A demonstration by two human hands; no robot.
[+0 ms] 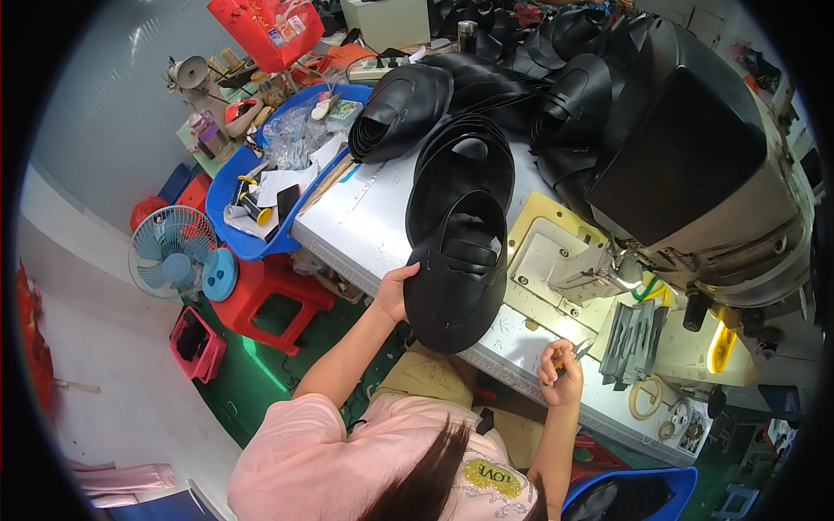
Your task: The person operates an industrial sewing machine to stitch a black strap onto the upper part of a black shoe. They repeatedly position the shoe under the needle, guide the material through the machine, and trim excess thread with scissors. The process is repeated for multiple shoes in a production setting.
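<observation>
My left hand (397, 292) is closed on the left edge of a black leather shoe upper (459, 300), which hangs partly over the table's front edge. Its cut-out opening faces the back. Directly behind it, further black uppers (434, 187) lie overlapping on the white tabletop. My right hand (558, 373) is raised near the table's front edge, fingers curled around small thread snips (580, 351) with metal blades and a bit of yellow. The sewing machine's needle area (621, 271) is just beyond that hand, and a stack of narrow dark strips (632, 339) lies to its right.
A large sewing machine head (695, 156) overhangs the right side. Piles of black uppers (573, 100) fill the back. At the left are a blue tray (228, 195) of odds and ends, a red stool (261, 300) and a fan (174, 252). A tape roll (645, 398) lies front right.
</observation>
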